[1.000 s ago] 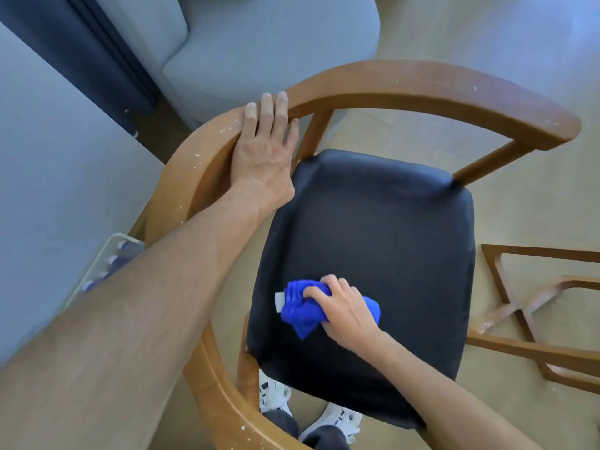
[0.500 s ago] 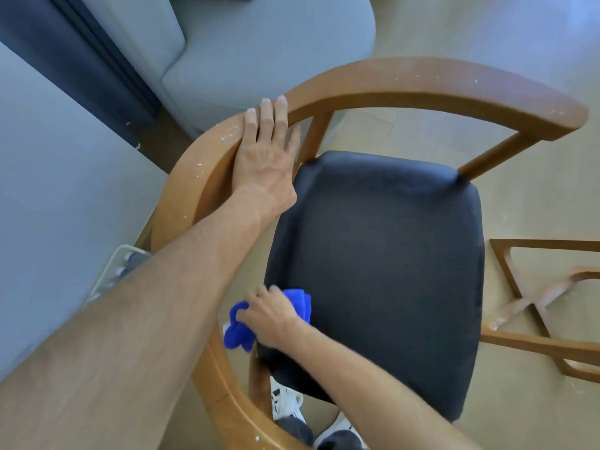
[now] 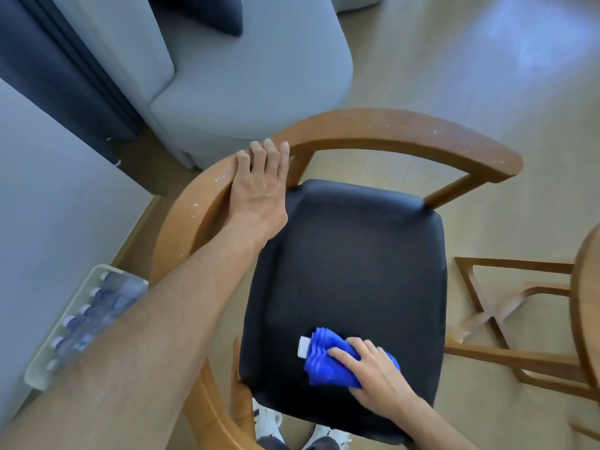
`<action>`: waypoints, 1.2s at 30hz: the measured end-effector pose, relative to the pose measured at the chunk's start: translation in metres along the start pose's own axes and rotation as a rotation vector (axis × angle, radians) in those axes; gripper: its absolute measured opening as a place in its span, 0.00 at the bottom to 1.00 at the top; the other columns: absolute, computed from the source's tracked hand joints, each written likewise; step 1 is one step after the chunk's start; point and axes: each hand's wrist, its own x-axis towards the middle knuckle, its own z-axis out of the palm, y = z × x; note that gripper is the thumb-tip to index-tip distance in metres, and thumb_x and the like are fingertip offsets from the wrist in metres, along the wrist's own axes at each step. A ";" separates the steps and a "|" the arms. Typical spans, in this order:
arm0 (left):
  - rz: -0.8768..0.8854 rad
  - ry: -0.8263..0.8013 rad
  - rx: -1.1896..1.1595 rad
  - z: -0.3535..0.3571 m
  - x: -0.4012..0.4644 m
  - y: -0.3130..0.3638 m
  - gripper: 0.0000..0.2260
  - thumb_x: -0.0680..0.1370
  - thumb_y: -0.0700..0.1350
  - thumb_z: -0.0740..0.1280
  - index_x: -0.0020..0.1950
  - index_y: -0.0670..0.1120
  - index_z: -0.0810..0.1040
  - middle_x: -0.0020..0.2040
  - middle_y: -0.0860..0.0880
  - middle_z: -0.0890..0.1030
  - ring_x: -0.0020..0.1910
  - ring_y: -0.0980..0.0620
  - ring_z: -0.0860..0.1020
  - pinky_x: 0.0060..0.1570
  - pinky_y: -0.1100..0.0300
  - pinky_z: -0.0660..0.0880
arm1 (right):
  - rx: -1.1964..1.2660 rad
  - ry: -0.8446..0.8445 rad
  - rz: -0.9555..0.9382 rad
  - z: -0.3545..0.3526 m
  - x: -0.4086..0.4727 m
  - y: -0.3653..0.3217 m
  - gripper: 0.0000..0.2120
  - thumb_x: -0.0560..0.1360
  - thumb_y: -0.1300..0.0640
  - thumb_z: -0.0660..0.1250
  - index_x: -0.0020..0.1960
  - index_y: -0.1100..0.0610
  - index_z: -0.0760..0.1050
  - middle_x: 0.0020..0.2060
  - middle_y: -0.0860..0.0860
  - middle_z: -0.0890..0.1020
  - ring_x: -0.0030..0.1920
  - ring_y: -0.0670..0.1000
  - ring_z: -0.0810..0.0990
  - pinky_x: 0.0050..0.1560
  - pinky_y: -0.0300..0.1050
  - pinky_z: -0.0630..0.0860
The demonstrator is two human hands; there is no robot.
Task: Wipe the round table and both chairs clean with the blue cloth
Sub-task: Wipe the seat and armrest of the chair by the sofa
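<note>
- Nearest, at the bottom edge: white shoes [image 3: 271,423] on the floor [image 3: 454,76], partly hidden under the chair's front.
- Right hand [image 3: 373,371] at the front right of the black seat cushion [image 3: 344,271], fingers curled round the bunched blue cloth [image 3: 324,362] and pressing it onto the cushion; white tag at the cloth's left end.
- Wooden chair [image 3: 389,131] with one curved rail serving as arms and back, dotted with pale specks.
- Left hand [image 3: 259,186] lying flat on the rail at the back left corner, fingers straight and close together, fingertips over the outer edge, gripping nothing.
- At left, low by the grey wall: pack of water bottles [image 3: 87,316] with white caps, on the floor beside the chair.
- At right: rim of the round wooden counter [image 3: 584,303] and its crossed wooden base [image 3: 506,306], just beside the chair.
- Farther back: grey sofa [image 3: 243,79] with a dark cushion [image 3: 207,11], close behind the chair's rail.
- Far left: dark curtain [image 3: 58,69] against the wall.
</note>
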 end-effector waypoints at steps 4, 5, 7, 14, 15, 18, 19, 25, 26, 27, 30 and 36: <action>-0.047 0.003 -0.077 -0.011 0.018 0.001 0.31 0.75 0.47 0.56 0.75 0.38 0.49 0.64 0.38 0.64 0.59 0.39 0.66 0.62 0.43 0.64 | 0.252 0.074 0.276 -0.025 -0.015 0.068 0.26 0.67 0.63 0.70 0.64 0.49 0.76 0.58 0.49 0.71 0.58 0.52 0.73 0.60 0.44 0.72; -0.061 0.010 -0.103 -0.012 0.023 0.002 0.30 0.75 0.47 0.57 0.74 0.38 0.52 0.62 0.38 0.64 0.58 0.39 0.66 0.61 0.43 0.64 | 0.343 0.140 0.355 -0.035 -0.004 0.078 0.25 0.70 0.64 0.69 0.65 0.50 0.75 0.57 0.46 0.70 0.59 0.49 0.70 0.63 0.43 0.68; -0.084 0.026 -0.143 -0.011 0.031 0.004 0.28 0.73 0.47 0.61 0.70 0.39 0.56 0.59 0.36 0.64 0.54 0.38 0.65 0.59 0.43 0.64 | 0.473 0.249 0.465 -0.055 0.020 0.092 0.26 0.71 0.65 0.67 0.66 0.50 0.72 0.55 0.40 0.72 0.58 0.46 0.68 0.62 0.43 0.67; -0.116 0.038 -0.189 -0.010 0.045 0.006 0.26 0.70 0.45 0.66 0.62 0.40 0.60 0.54 0.35 0.65 0.49 0.36 0.65 0.51 0.44 0.66 | 0.489 0.397 0.726 -0.051 0.023 0.093 0.29 0.76 0.57 0.66 0.75 0.54 0.61 0.68 0.51 0.69 0.66 0.54 0.68 0.65 0.45 0.64; -0.115 0.048 -0.191 -0.010 0.045 0.007 0.26 0.69 0.45 0.66 0.62 0.40 0.60 0.54 0.35 0.65 0.49 0.35 0.65 0.51 0.43 0.66 | 0.431 0.356 0.722 -0.050 0.023 0.092 0.32 0.75 0.52 0.68 0.75 0.53 0.60 0.67 0.50 0.68 0.65 0.54 0.68 0.65 0.46 0.66; -0.108 0.071 -0.183 -0.010 0.044 0.008 0.26 0.68 0.44 0.67 0.62 0.39 0.61 0.53 0.35 0.64 0.48 0.35 0.64 0.49 0.43 0.66 | 0.277 0.171 0.716 -0.051 0.030 0.098 0.38 0.74 0.44 0.68 0.77 0.49 0.53 0.65 0.49 0.67 0.62 0.53 0.69 0.61 0.46 0.68; -0.109 0.071 -0.182 -0.010 0.044 0.008 0.26 0.68 0.44 0.67 0.62 0.39 0.60 0.53 0.35 0.64 0.48 0.35 0.64 0.49 0.43 0.66 | 0.310 0.136 0.730 -0.054 0.033 0.101 0.36 0.75 0.46 0.67 0.77 0.48 0.53 0.63 0.50 0.68 0.61 0.52 0.71 0.60 0.45 0.68; -0.117 0.057 -0.176 -0.012 0.044 0.008 0.27 0.69 0.44 0.67 0.63 0.39 0.60 0.54 0.34 0.64 0.49 0.35 0.65 0.50 0.43 0.66 | 0.904 0.074 0.538 -0.086 0.039 0.118 0.24 0.74 0.57 0.69 0.68 0.44 0.71 0.55 0.37 0.79 0.57 0.43 0.78 0.56 0.37 0.72; -0.117 0.055 -0.174 -0.012 0.044 0.008 0.27 0.69 0.44 0.67 0.63 0.39 0.60 0.54 0.34 0.64 0.49 0.34 0.65 0.51 0.43 0.66 | 0.905 0.111 0.554 -0.089 0.040 0.121 0.23 0.75 0.59 0.67 0.68 0.44 0.71 0.55 0.38 0.80 0.56 0.43 0.78 0.59 0.41 0.74; -0.117 0.054 -0.174 -0.012 0.044 0.008 0.27 0.69 0.44 0.67 0.63 0.39 0.60 0.54 0.34 0.64 0.50 0.35 0.65 0.51 0.43 0.66 | 0.814 0.184 0.615 -0.092 0.042 0.125 0.22 0.76 0.61 0.65 0.69 0.46 0.71 0.57 0.42 0.79 0.57 0.45 0.78 0.61 0.45 0.74; -0.114 0.051 -0.174 -0.012 0.044 0.007 0.27 0.69 0.44 0.66 0.63 0.39 0.60 0.54 0.34 0.64 0.50 0.35 0.65 0.51 0.43 0.66 | 0.351 0.469 0.789 -0.095 0.043 0.130 0.19 0.78 0.66 0.60 0.68 0.57 0.71 0.60 0.54 0.76 0.59 0.54 0.75 0.59 0.48 0.73; -0.104 0.039 -0.158 -0.013 0.043 0.006 0.28 0.69 0.44 0.67 0.64 0.39 0.60 0.54 0.35 0.64 0.49 0.33 0.65 0.51 0.42 0.66 | -0.097 0.478 0.358 -0.049 0.045 0.075 0.19 0.76 0.51 0.61 0.63 0.57 0.77 0.60 0.59 0.78 0.54 0.62 0.77 0.48 0.55 0.77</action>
